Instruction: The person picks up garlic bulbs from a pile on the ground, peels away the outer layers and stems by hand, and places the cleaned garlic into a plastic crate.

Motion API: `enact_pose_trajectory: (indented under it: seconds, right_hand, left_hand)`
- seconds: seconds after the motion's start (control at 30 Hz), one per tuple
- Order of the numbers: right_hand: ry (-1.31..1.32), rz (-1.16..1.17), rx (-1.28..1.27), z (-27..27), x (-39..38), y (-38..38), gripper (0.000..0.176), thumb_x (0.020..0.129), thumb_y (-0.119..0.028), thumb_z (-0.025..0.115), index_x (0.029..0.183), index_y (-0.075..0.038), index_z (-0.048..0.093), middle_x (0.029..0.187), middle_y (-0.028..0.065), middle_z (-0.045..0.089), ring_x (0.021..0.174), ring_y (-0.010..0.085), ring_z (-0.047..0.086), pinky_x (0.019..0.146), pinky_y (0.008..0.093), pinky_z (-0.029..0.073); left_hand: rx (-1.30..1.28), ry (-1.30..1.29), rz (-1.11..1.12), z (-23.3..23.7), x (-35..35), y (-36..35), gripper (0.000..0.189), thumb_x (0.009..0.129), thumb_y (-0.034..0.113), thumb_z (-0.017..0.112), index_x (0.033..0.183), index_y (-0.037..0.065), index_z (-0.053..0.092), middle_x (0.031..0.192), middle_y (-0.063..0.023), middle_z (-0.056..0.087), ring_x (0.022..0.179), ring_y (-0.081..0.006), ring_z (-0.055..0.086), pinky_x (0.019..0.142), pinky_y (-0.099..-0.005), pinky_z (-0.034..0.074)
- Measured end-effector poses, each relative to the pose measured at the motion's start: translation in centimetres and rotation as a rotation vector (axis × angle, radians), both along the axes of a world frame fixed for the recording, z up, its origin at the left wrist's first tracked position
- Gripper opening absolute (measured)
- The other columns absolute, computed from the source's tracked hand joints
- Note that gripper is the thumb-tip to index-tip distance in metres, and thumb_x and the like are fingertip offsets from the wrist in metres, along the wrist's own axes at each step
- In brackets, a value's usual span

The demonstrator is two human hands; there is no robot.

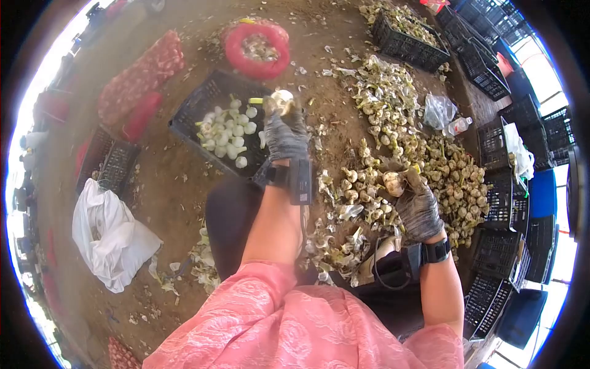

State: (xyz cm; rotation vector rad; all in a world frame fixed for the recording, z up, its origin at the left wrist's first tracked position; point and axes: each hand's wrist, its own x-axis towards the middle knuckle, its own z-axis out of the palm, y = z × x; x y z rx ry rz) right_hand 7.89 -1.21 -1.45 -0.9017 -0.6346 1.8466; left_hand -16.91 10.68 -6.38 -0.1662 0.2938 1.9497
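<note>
The dirt floor [184, 203] fills the frame. One loose heap of untrimmed garlic [452, 172] runs from upper centre down the right side. Its bulbs overlap too much to count, and it blurs into husks and stalks near the person's lap.

Black crates come next. One [203, 101] at upper centre holds roughly twenty white cleaned bulbs [230, 132]. One [409, 49] at the upper right is heaped with garlic. One flat crate [114, 163] lies at the left. A stack of empty crates [491, 144] lines the right edge, cut off by the round border, so their number cannot be told.

There is one red mesh sack [144, 74] at the upper left, one white bag [110, 237] at the left, and one red ring [236, 52] at the top, its contents unclear.

Two gloved hands show. The left hand [286, 135] reaches over the near crate, its fingers closed on one pale bulb [281, 100]. The right hand [419, 209], right of centre, closes its fingers on one rough bulb [393, 182] just above the heap. One plastic bottle [458, 126] lies at the right.
</note>
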Motion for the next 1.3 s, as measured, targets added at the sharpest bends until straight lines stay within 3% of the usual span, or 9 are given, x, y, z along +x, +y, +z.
enact_pose_trajectory:
  seconds: [0.13, 0.2, 0.23, 0.33, 0.4, 0.57, 0.67, 0.9, 1.3]
  right_hand:
    - [-0.001, -0.064, 0.076, 0.4, -0.8, 0.0, 0.048, 0.087, -0.032, 0.050, 0.114, 0.007, 0.047, 0.096, 0.0105, 0.060, 0.084, 0.0164, 0.056, 0.081, 0.0275, 0.042]
    - [-0.243, 0.011, 0.267, 0.0, 0.4, 0.5, 0.050, 0.087, -0.033, 0.051, 0.116, 0.007, 0.046, 0.092, 0.0087, 0.061, 0.081, 0.0132, 0.056, 0.078, 0.0257, 0.043]
    - [-0.014, -0.010, 0.171, 0.2, 0.0, 0.6, 0.050, 0.087, -0.033, 0.050, 0.117, 0.007, 0.045, 0.091, 0.0081, 0.061, 0.080, 0.0123, 0.056, 0.077, 0.0251, 0.043]
    - [-0.201, -0.012, 0.258, 2.3, -0.8, 0.5, 0.060, 0.087, -0.042, 0.046, 0.127, 0.001, 0.034, 0.104, 0.0042, 0.056, 0.090, 0.0112, 0.054, 0.079, 0.0242, 0.044]
    - [-0.290, -0.083, 0.254, 1.1, 0.0, 0.6, 0.055, 0.088, -0.042, 0.045, 0.126, -0.003, 0.040, 0.110, 0.0045, 0.053, 0.095, 0.0112, 0.051, 0.083, 0.0253, 0.042]
    - [-0.518, -0.177, 0.313, 2.7, 1.3, 0.0, 0.048, 0.087, -0.041, 0.049, 0.122, -0.007, 0.046, 0.111, 0.0030, 0.052, 0.102, 0.0112, 0.048, 0.089, 0.0271, 0.039]
    - [-0.486, -0.216, 0.283, 3.4, 1.5, -0.2, 0.046, 0.084, -0.038, 0.055, 0.115, -0.004, 0.050, 0.099, 0.0030, 0.056, 0.091, 0.0110, 0.052, 0.082, 0.0260, 0.042]
    - [-0.740, -0.227, 0.301, 3.4, 0.5, -0.1, 0.036, 0.075, -0.023, 0.067, 0.101, 0.000, 0.057, 0.085, 0.0024, 0.060, 0.079, 0.0089, 0.054, 0.071, 0.0237, 0.045]
    - [-0.525, 0.012, 0.356, 5.4, 1.4, -0.4, 0.038, 0.080, -0.014, 0.061, 0.113, 0.000, 0.052, 0.097, 0.0037, 0.060, 0.088, 0.0083, 0.053, 0.080, 0.0230, 0.043]
  left_hand:
    - [-0.272, -0.272, 0.096, 2.9, -0.2, -0.8, 0.062, 0.073, 0.043, 0.065, 0.106, -0.007, 0.046, 0.099, -0.0196, 0.055, 0.086, -0.0278, 0.057, 0.077, -0.0322, 0.054]
    - [-0.047, 0.441, -0.186, 0.7, 0.7, -0.7, 0.052, 0.078, 0.041, 0.060, 0.102, -0.004, 0.051, 0.095, -0.0144, 0.059, 0.086, -0.0255, 0.058, 0.078, -0.0317, 0.053]
    - [-0.082, 0.113, -0.329, 0.6, 1.7, -1.0, 0.046, 0.080, 0.038, 0.059, 0.101, -0.003, 0.053, 0.093, -0.0122, 0.060, 0.086, -0.0238, 0.059, 0.076, -0.0313, 0.053]
    - [0.122, 1.022, -0.957, 3.7, 6.0, -5.3, 0.029, 0.085, 0.026, 0.054, 0.104, 0.004, 0.055, 0.094, -0.0066, 0.061, 0.079, -0.0174, 0.059, 0.078, -0.0336, 0.048]
    - [0.352, 0.766, -1.000, 4.8, 8.3, -8.1, 0.029, 0.080, 0.013, 0.061, 0.107, 0.007, 0.052, 0.099, -0.0035, 0.055, 0.091, -0.0129, 0.053, 0.076, -0.0286, 0.048]
    - [0.408, 0.801, -0.860, 3.7, 11.4, -9.4, 0.042, 0.069, 0.005, 0.070, 0.105, 0.006, 0.048, 0.092, -0.0022, 0.052, 0.085, -0.0112, 0.051, 0.076, -0.0262, 0.046]
    - [0.420, 1.435, -0.439, 3.2, 11.5, -9.0, 0.043, 0.060, 0.005, 0.075, 0.095, 0.006, 0.050, 0.089, -0.0059, 0.050, 0.081, -0.0163, 0.050, 0.072, -0.0278, 0.043]
    - [0.427, 1.883, 0.008, 4.2, 11.9, -9.8, 0.052, 0.051, 0.023, 0.080, 0.090, 0.006, 0.050, 0.090, -0.0103, 0.049, 0.085, -0.0267, 0.049, 0.077, -0.0364, 0.043]
    - [0.314, 1.853, -0.073, 4.7, 11.4, -10.1, 0.054, 0.047, 0.029, 0.082, 0.083, 0.005, 0.050, 0.081, -0.0098, 0.049, 0.075, -0.0265, 0.049, 0.070, -0.0363, 0.042]
